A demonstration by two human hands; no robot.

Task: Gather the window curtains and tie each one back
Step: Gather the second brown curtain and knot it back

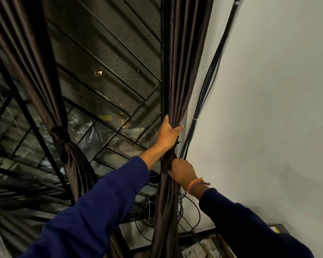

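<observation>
Two dark brown curtains hang at a barred window. The left curtain (pixel 45 75) is cinched at mid-height by a dark tie (pixel 59 130). The right curtain (pixel 181 62) hangs bunched beside the white wall. My left hand (pixel 168 135) wraps around its gathered folds. Just below, my right hand (pixel 183 173), with bands on its wrist, grips the same bunch. Whether a tie strap lies in that hand is hidden by the cloth.
A bundle of black cables (pixel 211 71) runs down the white wall (pixel 268 108) right beside the curtain, and loose cable coils (pixel 147 207) lie below. The window's metal grille and mesh (pixel 108 58) is behind. Small devices (pixel 199 248) sit on a low surface at the bottom right.
</observation>
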